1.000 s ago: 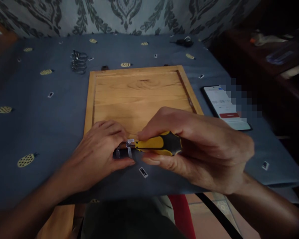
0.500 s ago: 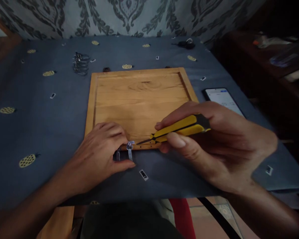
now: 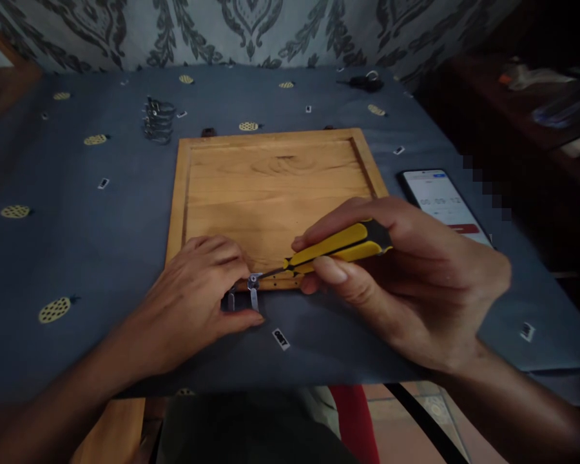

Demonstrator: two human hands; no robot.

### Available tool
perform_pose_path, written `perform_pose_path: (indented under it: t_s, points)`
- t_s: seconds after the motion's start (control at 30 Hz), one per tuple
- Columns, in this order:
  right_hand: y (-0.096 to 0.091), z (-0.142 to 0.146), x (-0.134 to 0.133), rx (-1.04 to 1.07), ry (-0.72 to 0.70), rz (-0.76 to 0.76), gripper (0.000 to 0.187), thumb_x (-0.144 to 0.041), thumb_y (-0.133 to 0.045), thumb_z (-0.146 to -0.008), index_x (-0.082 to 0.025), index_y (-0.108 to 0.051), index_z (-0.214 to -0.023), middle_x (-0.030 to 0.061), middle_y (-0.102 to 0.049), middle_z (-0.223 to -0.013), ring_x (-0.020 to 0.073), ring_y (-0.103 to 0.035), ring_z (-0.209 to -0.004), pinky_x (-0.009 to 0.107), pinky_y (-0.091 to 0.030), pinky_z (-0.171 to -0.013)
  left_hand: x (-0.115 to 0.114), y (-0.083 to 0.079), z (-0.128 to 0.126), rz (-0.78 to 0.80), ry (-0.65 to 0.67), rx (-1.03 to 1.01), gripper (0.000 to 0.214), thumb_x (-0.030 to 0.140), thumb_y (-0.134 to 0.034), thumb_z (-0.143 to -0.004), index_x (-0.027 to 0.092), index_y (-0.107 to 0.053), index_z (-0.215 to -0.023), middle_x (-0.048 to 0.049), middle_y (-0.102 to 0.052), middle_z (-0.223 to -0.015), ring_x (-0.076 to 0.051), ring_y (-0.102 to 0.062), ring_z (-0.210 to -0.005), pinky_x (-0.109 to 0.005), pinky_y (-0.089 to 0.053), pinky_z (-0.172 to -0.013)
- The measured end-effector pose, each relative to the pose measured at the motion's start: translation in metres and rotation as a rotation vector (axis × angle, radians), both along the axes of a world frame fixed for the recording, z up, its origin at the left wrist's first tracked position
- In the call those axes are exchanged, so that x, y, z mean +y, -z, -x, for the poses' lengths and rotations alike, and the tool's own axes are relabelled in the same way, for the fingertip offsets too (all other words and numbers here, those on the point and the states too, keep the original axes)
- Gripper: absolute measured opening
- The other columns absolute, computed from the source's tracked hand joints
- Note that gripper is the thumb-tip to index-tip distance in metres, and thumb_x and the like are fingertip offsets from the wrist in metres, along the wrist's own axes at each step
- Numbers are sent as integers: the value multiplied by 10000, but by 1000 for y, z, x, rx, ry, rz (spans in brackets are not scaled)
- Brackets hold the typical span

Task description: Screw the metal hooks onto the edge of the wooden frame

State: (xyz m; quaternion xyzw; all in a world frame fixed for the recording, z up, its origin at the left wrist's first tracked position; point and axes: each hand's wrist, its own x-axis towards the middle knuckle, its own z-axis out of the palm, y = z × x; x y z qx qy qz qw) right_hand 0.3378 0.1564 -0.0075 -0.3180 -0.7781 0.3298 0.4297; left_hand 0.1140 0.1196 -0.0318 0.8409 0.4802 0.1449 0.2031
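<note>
Head view: yellow-and-black screwdriver (image 3: 338,248) pinched in the right hand (image 3: 430,277), pointed left, tip just beside the metal fitting (image 3: 254,298) at the near edge of the wooden board (image 3: 270,200); left hand (image 3: 198,287) curled there, apparently for steadying, exact grip hidden.

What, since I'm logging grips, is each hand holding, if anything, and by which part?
The right hand holds a yellow screwdriver by its handle. The left hand is at metal pieces; whether it grips them cannot be told.

Dim light, upper-right corner near-black
</note>
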Motion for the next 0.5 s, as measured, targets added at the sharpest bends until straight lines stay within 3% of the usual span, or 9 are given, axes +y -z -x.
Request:
perform_pose_path:
  t_s: [0.2, 0.33, 0.5]
  points:
    - [-4, 1, -2, -38, -2, -4, 126, -160, -684, -942, -272, -663, -995, 0, -765, -965, 162, -724, -708, 318, -616, -664, 1, 0, 1, 26, 2, 10, 235, 400, -798, -866, 215, -730, -993, -52, -691, -1064, -291, -629, -1047, -462, -499, -923]
    - [-2, 3, -4, -30, -5, -39, 104, -173, -695, -939, -260, -657, -983, -17, -739, -919, 139, -711, -695, 292, -607, -673, 2, -2, 1, 31, 2, 32, 230, 397, -808, -856, 208, -713, -947, -54, -694, -1078, -286, -628, -1054, -460, -496, -936]
    - [-9, 1, -3, 30, 154, -67, 87, -250, -595, -991, -271, -603, -906, -21, -670, -862, 144, -658, -707, 278, -548, -623, 3, -4, -1, 34, 1, 59, 289, 410, -837, -829, 184, -705, -950, -65, -705, -1071, -282, -633, -1031, -457, -502, -916]
